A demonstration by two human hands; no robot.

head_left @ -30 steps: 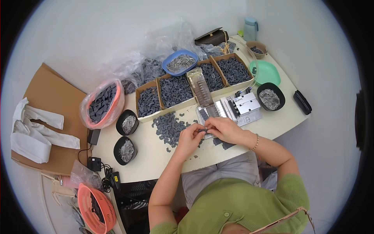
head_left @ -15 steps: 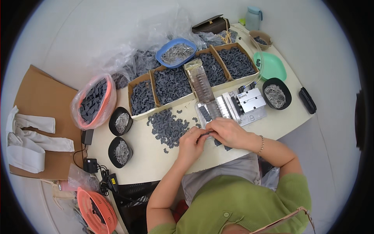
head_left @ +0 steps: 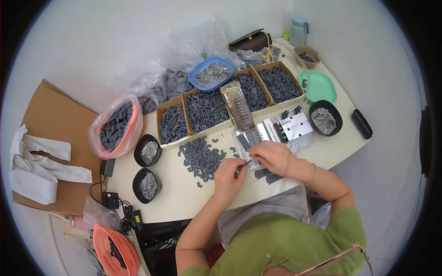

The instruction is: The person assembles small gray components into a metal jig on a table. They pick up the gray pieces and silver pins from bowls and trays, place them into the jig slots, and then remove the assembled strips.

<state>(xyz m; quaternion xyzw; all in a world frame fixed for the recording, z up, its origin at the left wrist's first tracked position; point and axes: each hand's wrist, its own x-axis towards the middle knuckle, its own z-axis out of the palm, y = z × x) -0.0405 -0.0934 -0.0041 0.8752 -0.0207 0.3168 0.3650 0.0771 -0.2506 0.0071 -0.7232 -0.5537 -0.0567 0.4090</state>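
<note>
Fingers (head_left: 234, 162) of our left hand (head_left: 227, 180) pinch a small dark piece (head_left: 238, 172), right of the loose pile (head_left: 200, 158). Our right hand (head_left: 276, 158) has just parted slightly from them, baring the piece; whether its nearly closed fingertips grip anything, we cannot tell. Handling seems unfinished.

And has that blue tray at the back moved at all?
No: against the divided cardboard box, the blue tray keeps the same spot; only the whole view shifted.

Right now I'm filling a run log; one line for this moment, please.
left hand: holds dark pieces | right hand: close beside, contact unclear | nearby: loose dark heap, silver fixture
</note>
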